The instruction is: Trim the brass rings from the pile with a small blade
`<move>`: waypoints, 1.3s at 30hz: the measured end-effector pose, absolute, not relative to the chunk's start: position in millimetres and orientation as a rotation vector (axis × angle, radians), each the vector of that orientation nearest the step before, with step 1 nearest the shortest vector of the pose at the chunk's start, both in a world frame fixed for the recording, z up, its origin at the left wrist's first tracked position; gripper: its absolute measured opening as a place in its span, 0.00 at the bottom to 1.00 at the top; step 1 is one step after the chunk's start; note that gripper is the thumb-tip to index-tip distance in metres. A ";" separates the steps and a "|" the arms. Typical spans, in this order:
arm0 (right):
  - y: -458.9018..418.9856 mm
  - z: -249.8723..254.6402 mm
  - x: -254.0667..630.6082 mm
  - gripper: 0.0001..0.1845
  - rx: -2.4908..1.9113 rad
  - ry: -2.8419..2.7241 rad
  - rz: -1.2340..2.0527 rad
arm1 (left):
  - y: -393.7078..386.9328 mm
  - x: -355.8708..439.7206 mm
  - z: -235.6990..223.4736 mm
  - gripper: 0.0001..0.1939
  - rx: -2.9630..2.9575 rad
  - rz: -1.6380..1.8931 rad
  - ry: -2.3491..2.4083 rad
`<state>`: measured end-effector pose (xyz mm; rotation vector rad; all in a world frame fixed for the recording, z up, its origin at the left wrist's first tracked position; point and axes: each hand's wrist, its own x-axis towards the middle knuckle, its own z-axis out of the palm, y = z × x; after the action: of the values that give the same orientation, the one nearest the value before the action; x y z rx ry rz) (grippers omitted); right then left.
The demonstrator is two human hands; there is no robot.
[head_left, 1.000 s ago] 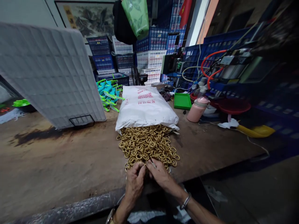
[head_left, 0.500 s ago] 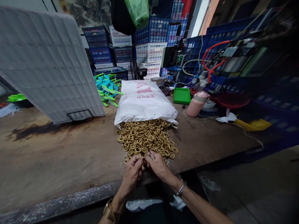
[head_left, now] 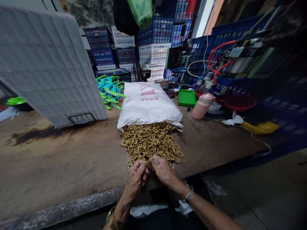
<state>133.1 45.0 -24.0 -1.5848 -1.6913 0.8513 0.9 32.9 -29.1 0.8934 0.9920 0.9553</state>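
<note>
A heap of gold-coloured rings (head_left: 150, 140) spills from the mouth of a white sack (head_left: 148, 107) with red print. At the near edge of the heap, my left hand (head_left: 137, 174) is closed, thumb and fingers pinched on what looks like a ring. Close beside it, my right hand (head_left: 163, 169) is closed around a slim metal tool (head_left: 156, 161); its short pale end shows above the fingers, and its kind I cannot make out. The fingertips of both hands nearly meet, and what lies between them is mostly hidden.
A tall grey ribbed panel (head_left: 52, 67) stands on the table's left. Behind it lie turquoise and green plastic pieces (head_left: 109, 89). To the right are a green tray (head_left: 186, 98), a pink bottle (head_left: 202, 107) and a yellow scoop (head_left: 260, 127). Stacked crates (head_left: 155, 52) fill the back.
My right hand has turned slightly, and the dark tip of the tool that stood out above its fingers no longer shows. My left hand has hardly moved.
</note>
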 end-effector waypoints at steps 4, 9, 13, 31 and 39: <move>35.9 -25.9 132.3 0.07 -1.662 -2.004 0.657 | 34.4 0.9 -31.1 0.16 0.893 0.984 0.969; 33.2 -25.7 130.6 0.12 -1.759 -2.146 0.555 | 35.0 2.3 -28.3 0.17 0.878 1.015 0.980; 33.3 -20.8 129.5 0.14 -1.827 -2.195 0.503 | 33.7 3.0 -23.0 0.19 0.892 1.013 1.055; 47.6 -22.1 144.8 0.10 -2.013 -2.085 0.352 | 16.9 -7.8 -15.7 0.18 0.889 0.994 1.085; 46.9 -18.6 135.6 0.16 -1.511 -1.681 0.971 | 18.5 -11.0 -15.0 0.15 0.760 1.070 0.968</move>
<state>135.6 46.9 -18.6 -1.5114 -1.6806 0.9712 -11.0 18.5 -15.0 0.7599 0.9682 1.0705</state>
